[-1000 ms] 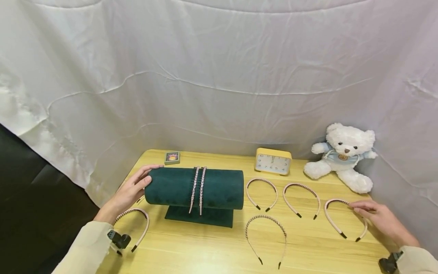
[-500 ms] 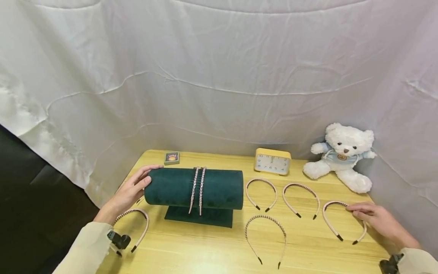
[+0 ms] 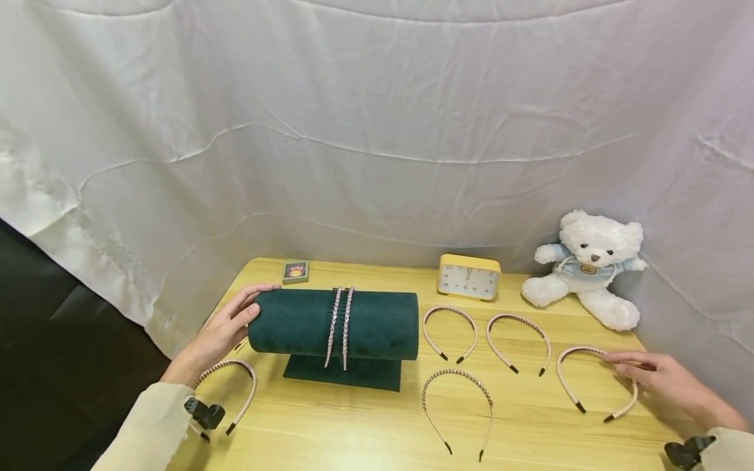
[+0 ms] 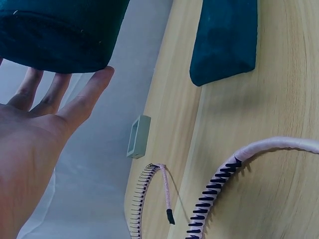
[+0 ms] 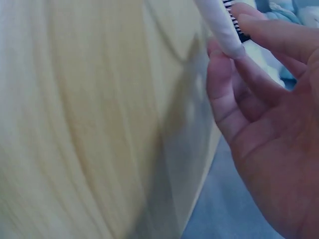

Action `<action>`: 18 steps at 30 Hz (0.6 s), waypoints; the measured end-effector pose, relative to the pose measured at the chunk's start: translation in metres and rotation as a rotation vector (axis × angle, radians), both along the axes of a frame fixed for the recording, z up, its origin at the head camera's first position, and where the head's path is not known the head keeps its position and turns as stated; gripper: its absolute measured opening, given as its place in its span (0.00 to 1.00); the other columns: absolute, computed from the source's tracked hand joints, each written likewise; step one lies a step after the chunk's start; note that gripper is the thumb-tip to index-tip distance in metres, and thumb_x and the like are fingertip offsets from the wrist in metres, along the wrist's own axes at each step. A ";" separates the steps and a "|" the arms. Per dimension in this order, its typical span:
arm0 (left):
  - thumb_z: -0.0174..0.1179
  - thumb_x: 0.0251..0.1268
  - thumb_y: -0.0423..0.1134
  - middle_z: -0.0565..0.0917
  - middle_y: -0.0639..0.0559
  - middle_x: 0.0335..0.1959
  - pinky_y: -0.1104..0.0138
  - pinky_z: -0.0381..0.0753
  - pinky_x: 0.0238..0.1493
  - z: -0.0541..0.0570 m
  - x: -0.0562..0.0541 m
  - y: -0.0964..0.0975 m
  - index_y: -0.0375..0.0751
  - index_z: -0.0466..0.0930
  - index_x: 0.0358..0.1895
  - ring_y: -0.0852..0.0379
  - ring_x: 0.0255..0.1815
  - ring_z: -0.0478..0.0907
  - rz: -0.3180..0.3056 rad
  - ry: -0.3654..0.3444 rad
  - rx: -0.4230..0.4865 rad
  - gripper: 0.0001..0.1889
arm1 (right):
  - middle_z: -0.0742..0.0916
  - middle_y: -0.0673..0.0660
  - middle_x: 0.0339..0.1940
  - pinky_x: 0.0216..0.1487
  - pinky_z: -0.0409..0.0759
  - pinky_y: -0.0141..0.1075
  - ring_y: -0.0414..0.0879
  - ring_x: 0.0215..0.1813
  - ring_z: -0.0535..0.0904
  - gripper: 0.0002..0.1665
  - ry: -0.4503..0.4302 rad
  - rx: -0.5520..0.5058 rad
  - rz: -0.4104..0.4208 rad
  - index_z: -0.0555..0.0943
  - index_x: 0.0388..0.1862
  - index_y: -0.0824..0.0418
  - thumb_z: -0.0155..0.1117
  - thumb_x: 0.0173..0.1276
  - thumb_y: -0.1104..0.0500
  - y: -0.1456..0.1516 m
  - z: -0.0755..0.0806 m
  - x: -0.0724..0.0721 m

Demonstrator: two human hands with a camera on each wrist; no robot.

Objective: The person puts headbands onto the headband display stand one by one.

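My left hand (image 3: 220, 330) touches the left end of a dark green velvet roll stand (image 3: 377, 324), with fairly straight fingers. In the left wrist view those fingers (image 4: 82, 102) lie against the roll's end (image 4: 60, 45). Two pink braided headbands (image 3: 347, 327) sit side by side around the roll's middle. At the right of the table, my right hand (image 3: 677, 386) pinches a pale pink headband (image 3: 564, 374) on its right side. The right wrist view shows thumb and fingers around this band (image 5: 219, 25), with dark comb teeth along its inner side.
Several headbands lie on the wooden table (image 3: 353, 438), some right of the stand, others near my left forearm, including one headband (image 3: 253, 386). Along the back stand a small box (image 3: 296, 271), a yellow clock (image 3: 469, 278) and a white teddy bear (image 3: 595, 261). Grey curtain (image 3: 377, 131) hangs behind.
The headband at my right hand has shifted and turned slightly, its tips moving left and nearer. My right hand has moved a little right and nearer. The left hand stays against the roll.
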State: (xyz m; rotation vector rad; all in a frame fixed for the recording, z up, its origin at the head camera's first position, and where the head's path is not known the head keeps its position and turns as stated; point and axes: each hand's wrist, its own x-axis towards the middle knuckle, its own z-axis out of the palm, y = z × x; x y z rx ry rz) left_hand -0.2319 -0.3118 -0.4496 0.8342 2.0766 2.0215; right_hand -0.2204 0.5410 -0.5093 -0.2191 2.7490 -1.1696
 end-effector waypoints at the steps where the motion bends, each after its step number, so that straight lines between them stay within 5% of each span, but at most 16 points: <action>1: 0.38 0.94 0.34 0.65 0.52 0.85 0.67 0.86 0.63 0.000 0.000 0.000 0.42 0.59 0.85 0.65 0.73 0.77 0.000 -0.001 -0.002 0.24 | 0.93 0.39 0.48 0.43 0.83 0.28 0.30 0.46 0.84 0.21 -0.018 0.006 -0.006 0.84 0.69 0.69 0.61 0.86 0.59 0.002 0.001 0.000; 5: 0.38 0.94 0.34 0.65 0.52 0.85 0.67 0.86 0.64 0.000 -0.001 0.000 0.42 0.59 0.85 0.64 0.73 0.77 -0.005 -0.002 0.001 0.24 | 0.91 0.54 0.41 0.36 0.78 0.36 0.41 0.38 0.81 0.23 -0.084 -0.013 -0.011 0.82 0.71 0.71 0.56 0.89 0.57 0.009 0.005 0.002; 7: 0.38 0.94 0.34 0.65 0.52 0.85 0.66 0.86 0.64 0.001 -0.001 0.000 0.42 0.59 0.85 0.64 0.73 0.77 -0.007 -0.001 0.002 0.24 | 0.92 0.54 0.43 0.37 0.79 0.36 0.41 0.39 0.82 0.24 -0.103 -0.010 0.003 0.80 0.72 0.71 0.54 0.90 0.56 0.014 0.009 0.004; 14: 0.38 0.94 0.34 0.67 0.58 0.83 0.67 0.85 0.64 0.000 0.000 -0.001 0.41 0.58 0.85 0.65 0.73 0.77 0.004 0.003 -0.008 0.24 | 0.88 0.28 0.53 0.48 0.86 0.32 0.32 0.51 0.86 0.24 -0.196 -0.063 0.029 0.78 0.78 0.63 0.54 0.91 0.56 0.025 0.015 0.008; 18: 0.38 0.94 0.34 0.67 0.58 0.83 0.67 0.85 0.63 0.000 0.000 0.000 0.41 0.58 0.85 0.65 0.73 0.77 0.007 0.006 -0.012 0.24 | 0.81 0.19 0.55 0.51 0.89 0.35 0.36 0.52 0.88 0.22 -0.292 -0.148 0.055 0.82 0.76 0.45 0.53 0.91 0.57 0.030 0.014 0.010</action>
